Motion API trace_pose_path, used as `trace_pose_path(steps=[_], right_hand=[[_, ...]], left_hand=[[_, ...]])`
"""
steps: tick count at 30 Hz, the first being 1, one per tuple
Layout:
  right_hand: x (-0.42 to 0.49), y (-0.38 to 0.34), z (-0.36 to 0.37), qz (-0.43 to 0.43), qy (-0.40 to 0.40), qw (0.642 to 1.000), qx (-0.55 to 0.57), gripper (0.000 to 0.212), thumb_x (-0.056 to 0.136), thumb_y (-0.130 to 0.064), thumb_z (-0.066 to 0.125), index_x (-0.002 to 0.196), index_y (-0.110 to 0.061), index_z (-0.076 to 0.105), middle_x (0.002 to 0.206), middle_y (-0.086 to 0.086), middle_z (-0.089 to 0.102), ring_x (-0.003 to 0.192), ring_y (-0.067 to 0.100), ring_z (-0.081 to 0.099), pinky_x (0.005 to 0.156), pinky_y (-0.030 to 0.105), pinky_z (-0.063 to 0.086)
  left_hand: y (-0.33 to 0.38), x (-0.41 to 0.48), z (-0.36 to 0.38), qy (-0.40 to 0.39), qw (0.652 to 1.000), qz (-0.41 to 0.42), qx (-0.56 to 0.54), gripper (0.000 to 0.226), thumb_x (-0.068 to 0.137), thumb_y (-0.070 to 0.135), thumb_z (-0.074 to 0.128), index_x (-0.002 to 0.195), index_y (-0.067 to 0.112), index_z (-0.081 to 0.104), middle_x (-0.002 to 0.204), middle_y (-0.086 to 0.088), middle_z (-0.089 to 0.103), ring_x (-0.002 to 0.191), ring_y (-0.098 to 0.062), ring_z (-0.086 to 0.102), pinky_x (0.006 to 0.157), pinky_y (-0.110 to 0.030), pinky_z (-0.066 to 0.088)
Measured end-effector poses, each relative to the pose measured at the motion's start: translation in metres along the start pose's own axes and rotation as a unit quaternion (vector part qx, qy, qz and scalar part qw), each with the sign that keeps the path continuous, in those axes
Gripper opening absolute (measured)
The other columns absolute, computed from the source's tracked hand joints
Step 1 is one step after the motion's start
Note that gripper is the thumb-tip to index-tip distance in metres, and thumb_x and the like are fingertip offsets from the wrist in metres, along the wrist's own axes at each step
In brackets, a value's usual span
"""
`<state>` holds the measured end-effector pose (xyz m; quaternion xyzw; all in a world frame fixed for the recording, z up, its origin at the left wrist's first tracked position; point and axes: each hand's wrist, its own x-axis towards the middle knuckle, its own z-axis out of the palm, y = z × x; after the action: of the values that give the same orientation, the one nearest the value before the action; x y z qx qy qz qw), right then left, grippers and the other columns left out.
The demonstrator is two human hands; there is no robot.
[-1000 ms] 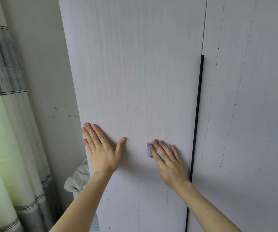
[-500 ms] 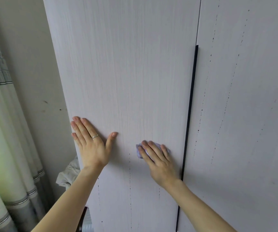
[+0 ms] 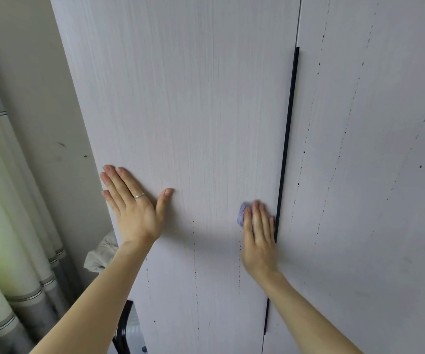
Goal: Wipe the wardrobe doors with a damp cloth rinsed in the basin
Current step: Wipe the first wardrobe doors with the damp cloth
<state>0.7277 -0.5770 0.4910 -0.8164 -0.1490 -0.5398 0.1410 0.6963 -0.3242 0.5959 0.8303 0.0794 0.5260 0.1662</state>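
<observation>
Lilac cloth lies under the straight fingers of the right hand, which presses it against the left door. The black handle runs just beside the little finger. Well left of it, the left hand lies flat and spread on the same door, holding nothing.

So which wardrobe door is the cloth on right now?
The left door: the right hand presses the purple cloth there, beside the black handle strip; nothing touches the right door.
</observation>
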Motion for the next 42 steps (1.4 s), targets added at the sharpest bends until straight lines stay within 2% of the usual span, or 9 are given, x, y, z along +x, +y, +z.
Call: trace_pose_path(steps=[4, 11, 19, 23, 26, 28, 30, 36, 42], right_hand=[[0.026, 0.018, -0.011, -0.067, -0.027, 0.997, 0.013, 0.083, 0.081, 0.014, 0.033, 0.158, -0.006, 0.011, 0.168, 0.007, 0.002, 0.154, 0.026, 0.010, 0.125, 0.046, 0.012], [0.155, -0.052, -0.028, 0.120, 0.123, 0.982, 0.081, 0.067, 0.086, 0.007, 0.030, 0.152, 0.001, 0.031, 0.162, 0.011, 0.025, 0.152, 0.028, 0.020, 0.124, 0.044, 0.008], [0.106, -0.077, -0.001, -0.245, 0.009, 0.970, 0.009, 0.058, 0.096, -0.004, 0.023, 0.148, -0.012, 0.045, 0.157, 0.000, 0.037, 0.147, 0.017, 0.033, 0.118, 0.041, 0.025], [0.189, -0.071, -0.037, -0.008, 0.108, 0.993, 0.042, 0.066, 0.086, 0.003, 0.038, 0.151, -0.007, 0.039, 0.160, 0.007, 0.033, 0.150, 0.022, 0.026, 0.121, 0.046, 0.020], [0.223, -0.100, -0.042, 0.077, 0.147, 0.983, 0.074, 0.067, 0.087, 0.002, 0.043, 0.153, -0.008, 0.035, 0.161, 0.007, 0.030, 0.151, 0.023, 0.025, 0.121, 0.045, 0.018], [0.194, -0.120, -0.019, -0.024, 0.138, 0.989, 0.048, 0.064, 0.089, 0.001, 0.042, 0.152, -0.009, 0.037, 0.161, 0.004, 0.030, 0.150, 0.021, 0.028, 0.121, 0.044, 0.020], [0.136, -0.137, 0.010, -0.181, 0.084, 0.980, 0.014, 0.059, 0.093, -0.003, 0.033, 0.151, -0.012, 0.040, 0.160, 0.000, 0.032, 0.148, 0.017, 0.030, 0.120, 0.043, 0.025], [0.089, -0.139, 0.022, -0.416, -0.056, 0.907, -0.036, 0.062, 0.091, -0.004, 0.028, 0.150, -0.016, 0.044, 0.158, -0.005, 0.038, 0.147, 0.012, 0.031, 0.117, 0.037, 0.027], [0.227, -0.177, -0.016, -0.203, 0.064, 0.977, 0.014, 0.062, 0.091, -0.003, 0.035, 0.152, -0.014, 0.039, 0.160, -0.001, 0.034, 0.148, 0.016, 0.031, 0.119, 0.042, 0.023]], left_hand=[[0.001, 0.000, -0.001, -0.008, 1.000, -0.004, 0.003, 0.107, 0.094, 0.069, 0.037, 0.155, -0.006, -0.009, 0.163, -0.030, -0.010, 0.152, -0.042, -0.011, 0.124, -0.053, -0.003], [0.001, 0.001, -0.005, -0.021, 1.000, -0.013, 0.009, 0.110, 0.092, 0.072, 0.038, 0.156, -0.003, -0.010, 0.164, -0.025, -0.012, 0.152, -0.031, -0.019, 0.125, -0.051, -0.001], [-0.023, -0.003, -0.036, -0.059, 0.998, 0.012, -0.011, 0.080, 0.100, 0.056, 0.030, 0.161, 0.016, -0.004, 0.168, -0.001, -0.011, 0.155, -0.016, -0.012, 0.125, -0.043, -0.004], [-0.052, -0.015, -0.056, -0.050, 0.991, -0.100, -0.077, 0.070, 0.103, 0.033, 0.044, 0.162, 0.021, 0.007, 0.169, 0.000, 0.008, 0.152, -0.020, 0.017, 0.122, -0.044, 0.021], [-0.064, -0.029, -0.058, -0.137, 0.953, -0.227, -0.147, 0.055, 0.105, 0.028, 0.040, 0.158, 0.034, 0.026, 0.149, 0.006, 0.051, 0.128, -0.024, 0.055, 0.089, -0.032, 0.045], [-0.068, -0.037, -0.056, -0.179, 0.950, -0.222, -0.131, 0.048, 0.106, 0.030, 0.037, 0.153, 0.041, 0.036, 0.094, 0.005, 0.072, 0.075, -0.024, 0.063, 0.062, -0.027, 0.043], [-0.068, -0.042, -0.055, -0.193, 0.949, -0.227, -0.104, 0.048, 0.107, 0.031, 0.036, 0.152, 0.045, 0.036, 0.072, 0.001, 0.066, 0.058, -0.021, 0.055, 0.055, -0.030, 0.044], [-0.078, -0.047, -0.050, -0.195, 0.937, -0.246, -0.156, 0.052, 0.106, 0.025, 0.043, 0.153, 0.045, 0.034, 0.110, -0.006, 0.074, 0.058, -0.025, 0.062, 0.063, -0.045, 0.059], [-0.088, -0.043, -0.050, -0.211, 0.936, -0.243, -0.142, 0.055, 0.105, 0.026, 0.047, 0.144, 0.062, 0.035, 0.090, 0.006, 0.070, 0.060, -0.021, 0.060, 0.058, -0.043, 0.058]])
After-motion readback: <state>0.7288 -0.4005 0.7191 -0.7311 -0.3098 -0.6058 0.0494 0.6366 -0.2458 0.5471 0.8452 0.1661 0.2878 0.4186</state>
